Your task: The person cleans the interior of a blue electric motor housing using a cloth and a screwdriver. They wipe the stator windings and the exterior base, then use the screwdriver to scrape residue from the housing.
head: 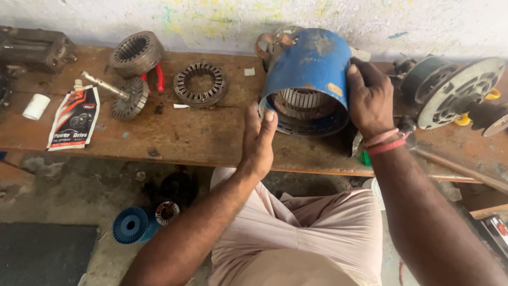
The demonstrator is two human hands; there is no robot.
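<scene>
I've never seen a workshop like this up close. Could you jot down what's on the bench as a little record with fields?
Left hand: fingertips at the open rim of the blue motor housing
Right hand: gripping the housing's right side
Housing: tilted on the wooden bench, stator slots visible inside
Left of it: flat stator ring, thicker stator core, rotor with shaft, white pouch
Right: motor end plate
Floor: blue spool
</scene>
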